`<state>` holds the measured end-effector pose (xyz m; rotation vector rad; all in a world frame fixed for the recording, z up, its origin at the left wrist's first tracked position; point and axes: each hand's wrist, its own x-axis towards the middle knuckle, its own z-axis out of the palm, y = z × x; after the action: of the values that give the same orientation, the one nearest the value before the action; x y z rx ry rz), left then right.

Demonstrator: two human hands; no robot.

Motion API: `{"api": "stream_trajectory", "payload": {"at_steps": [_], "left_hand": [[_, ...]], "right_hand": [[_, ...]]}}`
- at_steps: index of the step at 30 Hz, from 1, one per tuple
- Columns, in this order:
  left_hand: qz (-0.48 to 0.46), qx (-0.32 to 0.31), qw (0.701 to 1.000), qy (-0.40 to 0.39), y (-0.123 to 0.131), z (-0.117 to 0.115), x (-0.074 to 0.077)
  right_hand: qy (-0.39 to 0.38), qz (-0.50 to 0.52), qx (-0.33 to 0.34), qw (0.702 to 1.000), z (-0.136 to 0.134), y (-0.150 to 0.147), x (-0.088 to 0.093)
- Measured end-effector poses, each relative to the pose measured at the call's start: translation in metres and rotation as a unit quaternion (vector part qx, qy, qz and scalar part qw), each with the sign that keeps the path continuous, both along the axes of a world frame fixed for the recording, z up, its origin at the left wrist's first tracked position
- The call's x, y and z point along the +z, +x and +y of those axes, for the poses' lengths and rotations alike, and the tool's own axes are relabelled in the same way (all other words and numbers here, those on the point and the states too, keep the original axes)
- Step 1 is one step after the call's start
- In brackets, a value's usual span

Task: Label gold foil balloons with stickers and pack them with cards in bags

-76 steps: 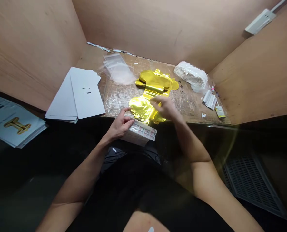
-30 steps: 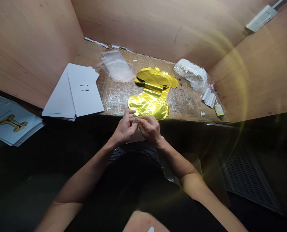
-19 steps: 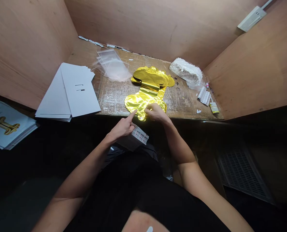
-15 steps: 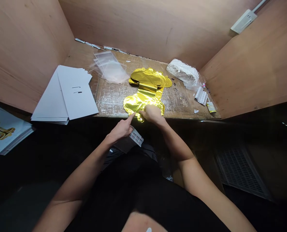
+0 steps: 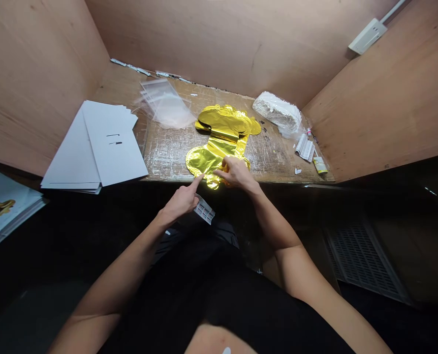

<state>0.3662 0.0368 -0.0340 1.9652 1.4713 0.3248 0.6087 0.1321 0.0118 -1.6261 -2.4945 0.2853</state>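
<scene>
Plywood booth (image 5: 38,83), pale, smooth-grained walls on three sides, white wall socket (image 5: 367,36) high on the right. Wooden bench (image 5: 274,164), top glossy and crinkled under worn clear tape. At left, overhanging the bench edge, a stack of white card sheets (image 5: 108,147); farther left, off the bench, a stack of printed cards (image 5: 8,211) with a gold letter picture. Toward the back, a pile of clear plastic bags (image 5: 163,105), and a white bundle in plastic (image 5: 277,112).

Centre of the bench, near the front edge: one flat, deflated gold foil balloon (image 5: 219,142), mirror-bright, creased, scalloped, its upper part folded over.

Right hand (image 5: 236,172): fingers apart, resting on the balloon's lower lobe. Left hand (image 5: 180,201): just off the bench, index finger extended to the foil's edge, a strip of printed labels (image 5: 204,212) pinched at its lower side.
</scene>
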Motion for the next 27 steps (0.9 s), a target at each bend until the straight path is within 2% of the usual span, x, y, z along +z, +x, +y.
{"api": "stream_trajectory", "payload": {"at_steps": [2, 5, 7, 9, 11, 13, 15, 16, 18, 19, 20, 21, 22, 24, 27], "left_hand": [[-0.011, -0.002, 1.000, 0.016, 0.002, -0.002, 0.002], [-0.041, -0.025, 0.999, 0.021, 0.009, -0.002, 0.003], [-0.036, -0.038, 0.999, 0.016, 0.013, 0.000, 0.002], [-0.034, -0.039, 0.999, 0.006, 0.013, 0.002, 0.000], [-0.078, -0.033, 0.996, -0.009, 0.008, 0.005, -0.001], [-0.162, -0.002, 0.986, -0.025, -0.001, 0.006, 0.002], [-0.254, 0.069, 0.964, -0.031, -0.011, 0.006, 0.010], [-0.298, 0.111, 0.947, -0.034, -0.016, 0.006, 0.015], [-0.374, 0.183, 0.908, -0.036, -0.024, 0.007, 0.026], [-0.403, 0.207, 0.891, -0.036, -0.026, 0.008, 0.032], [-0.424, 0.224, 0.877, -0.035, -0.028, 0.008, 0.036], [-0.436, 0.236, 0.868, -0.031, -0.029, 0.009, 0.039], [-0.443, 0.246, 0.862, -0.027, -0.030, 0.010, 0.042], [-0.449, 0.258, 0.855, -0.022, -0.029, 0.011, 0.043], [-0.445, 0.256, 0.858, -0.023, -0.027, 0.010, 0.038]], "right_hand": [[-0.017, 0.000, 0.039, 0.999, -0.001, -0.004, -0.004], [-0.078, 0.028, 0.060, 0.995, 0.002, -0.009, -0.001], [-0.117, 0.062, 0.069, 0.989, 0.014, -0.006, 0.012], [-0.154, 0.098, 0.061, 0.981, 0.038, 0.008, 0.035], [-0.133, 0.132, -0.024, 0.982, 0.069, 0.031, 0.063], [-0.006, 0.155, -0.172, 0.973, 0.094, 0.056, 0.089], [0.093, 0.168, -0.236, 0.953, 0.101, 0.069, 0.103], [0.117, 0.172, -0.229, 0.951, 0.095, 0.069, 0.103], [0.078, 0.187, -0.138, 0.969, 0.068, 0.054, 0.091], [0.026, 0.196, -0.076, 0.977, 0.048, 0.042, 0.080], [-0.077, 0.220, 0.007, 0.972, 0.027, 0.029, 0.067], [-0.167, 0.254, 0.063, 0.951, 0.006, 0.017, 0.054], [-0.223, 0.294, 0.086, 0.925, -0.014, 0.006, 0.042], [-0.261, 0.373, 0.076, 0.887, -0.042, -0.009, 0.023], [-0.245, 0.423, 0.035, 0.872, -0.059, -0.013, 0.013]]}}
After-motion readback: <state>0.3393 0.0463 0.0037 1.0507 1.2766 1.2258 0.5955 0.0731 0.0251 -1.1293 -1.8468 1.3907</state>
